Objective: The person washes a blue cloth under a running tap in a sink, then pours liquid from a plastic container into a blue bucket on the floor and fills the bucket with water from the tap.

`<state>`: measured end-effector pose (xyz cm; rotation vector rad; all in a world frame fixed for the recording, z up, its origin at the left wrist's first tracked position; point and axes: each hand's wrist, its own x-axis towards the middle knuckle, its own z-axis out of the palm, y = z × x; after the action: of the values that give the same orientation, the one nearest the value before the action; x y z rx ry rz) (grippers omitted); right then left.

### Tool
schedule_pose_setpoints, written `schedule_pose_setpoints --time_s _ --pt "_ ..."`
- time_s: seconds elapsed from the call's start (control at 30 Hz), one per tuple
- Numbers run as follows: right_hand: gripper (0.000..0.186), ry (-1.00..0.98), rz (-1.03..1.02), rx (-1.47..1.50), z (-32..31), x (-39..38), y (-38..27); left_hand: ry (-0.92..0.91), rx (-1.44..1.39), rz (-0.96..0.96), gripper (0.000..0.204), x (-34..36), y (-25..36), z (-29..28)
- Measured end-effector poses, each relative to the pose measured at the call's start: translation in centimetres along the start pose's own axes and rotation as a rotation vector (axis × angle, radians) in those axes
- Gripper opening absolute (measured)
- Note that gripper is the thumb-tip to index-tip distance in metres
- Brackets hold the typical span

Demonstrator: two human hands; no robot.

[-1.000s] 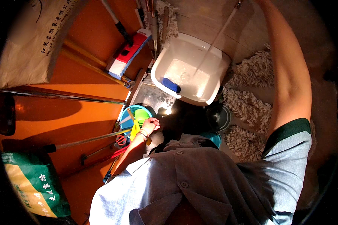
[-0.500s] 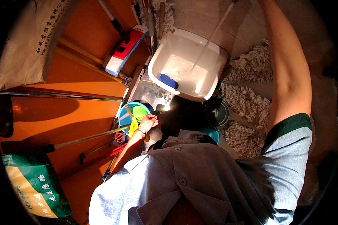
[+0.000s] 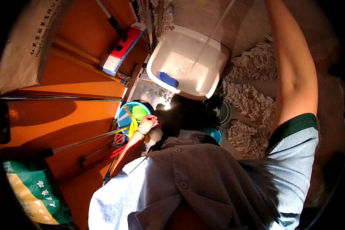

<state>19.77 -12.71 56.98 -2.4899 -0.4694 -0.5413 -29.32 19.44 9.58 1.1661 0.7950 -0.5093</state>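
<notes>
Blue bucket [image 3: 123, 115] at centre left sits under the left hand [image 3: 147, 123], which curls over a yellow-green cloth [image 3: 136, 117], near a green-and-yellow sack [image 3: 36, 193] at lower left.

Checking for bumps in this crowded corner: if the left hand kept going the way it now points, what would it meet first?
The left hand points toward the blue bucket, so it would probably meet the green and yellow items standing in it first. Depth is hard to judge here.
</notes>
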Motion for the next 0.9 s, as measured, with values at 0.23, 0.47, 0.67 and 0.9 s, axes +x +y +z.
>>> schedule_pose_setpoints --time_s 0.23,0.47,0.67,0.9 --pt "0.026 0.016 0.026 0.013 0.0 -0.3 -0.7 0.010 0.063 -0.027 0.017 -0.5 0.9 -0.1" --pt "0.026 0.017 0.054 0.015 -0.1 -0.2 -0.2 -0.007 0.073 -0.032 0.017 -0.5 1.2 0.1" --pt "0.025 0.032 0.052 0.039 0.2 0.2 -0.2 -0.003 0.036 0.004 0.016 -0.4 0.7 0.2" --pt "0.025 -0.007 0.026 -0.073 -0.4 -0.6 -1.4 0.006 0.025 0.003 0.012 -0.1 -0.2 -0.2"
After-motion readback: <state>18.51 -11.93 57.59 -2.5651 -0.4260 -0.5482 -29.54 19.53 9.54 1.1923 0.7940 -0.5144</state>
